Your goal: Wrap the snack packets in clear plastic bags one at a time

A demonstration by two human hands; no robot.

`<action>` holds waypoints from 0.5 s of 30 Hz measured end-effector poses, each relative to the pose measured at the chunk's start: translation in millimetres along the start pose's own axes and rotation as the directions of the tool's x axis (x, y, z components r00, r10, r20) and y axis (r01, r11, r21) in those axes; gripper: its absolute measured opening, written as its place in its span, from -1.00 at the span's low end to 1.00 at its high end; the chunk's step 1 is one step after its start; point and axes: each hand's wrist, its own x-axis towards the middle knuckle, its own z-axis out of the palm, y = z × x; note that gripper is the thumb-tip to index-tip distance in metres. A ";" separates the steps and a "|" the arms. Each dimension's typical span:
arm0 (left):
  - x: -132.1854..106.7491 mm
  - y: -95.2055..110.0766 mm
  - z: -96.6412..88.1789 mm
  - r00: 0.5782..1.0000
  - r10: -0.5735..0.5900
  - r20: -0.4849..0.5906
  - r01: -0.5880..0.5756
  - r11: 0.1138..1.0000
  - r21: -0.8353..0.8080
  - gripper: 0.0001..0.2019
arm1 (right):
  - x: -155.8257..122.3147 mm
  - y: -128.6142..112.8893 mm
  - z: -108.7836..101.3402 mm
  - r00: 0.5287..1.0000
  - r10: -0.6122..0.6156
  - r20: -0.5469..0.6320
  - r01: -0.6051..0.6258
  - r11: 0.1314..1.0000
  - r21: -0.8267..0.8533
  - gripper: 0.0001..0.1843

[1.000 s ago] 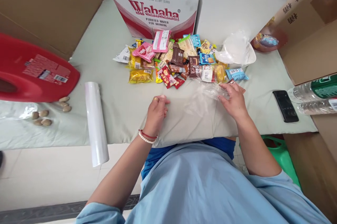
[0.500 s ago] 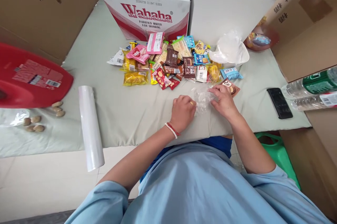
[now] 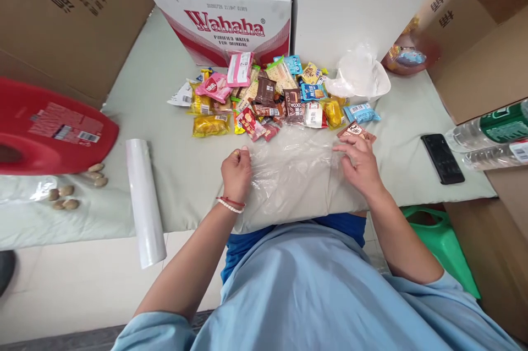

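Well, we see a thin clear bag (image 3: 286,175) spread out on the worktop (image 3: 185,180), right between our left hand (image 3: 237,172) and our right hand (image 3: 361,166). It seems longest from hand to hand, so both are about as near. Our left hand is curled up, and its thumb and fingers look to pinch one end of the bag. Our right hand is partly open with its fingers at the other end, but we can't tell if they grip it. Just past the bag is a heap of snacks (image 3: 264,91), and a brown packet (image 3: 356,130) lies right by our right hand.
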 end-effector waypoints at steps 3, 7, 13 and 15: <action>3.3 1.6 0.1 0.998 0.031 0.053 -0.036 0.993 0.111 -0.61 | 7.5 -35.3 -5.5 0.986 -0.162 0.051 0.162 0.987 -0.007 -0.55; 9.2 1.5 -7.9 0.996 0.048 0.081 -0.063 0.978 0.199 -0.63 | 7.3 -56.3 18.8 0.850 -0.287 0.441 0.362 0.927 -0.093 -0.41; 13.7 -7.0 -21.1 1.000 0.012 -0.002 -0.011 0.973 0.229 -0.64 | -32.1 -65.8 39.9 0.896 -0.320 0.308 0.388 0.902 -0.188 -0.77; 17.2 -6.5 -19.3 0.999 -0.053 -0.001 0.052 0.983 0.177 -0.66 | -48.3 -74.9 36.6 0.897 -0.369 0.244 0.411 0.899 -0.150 -0.79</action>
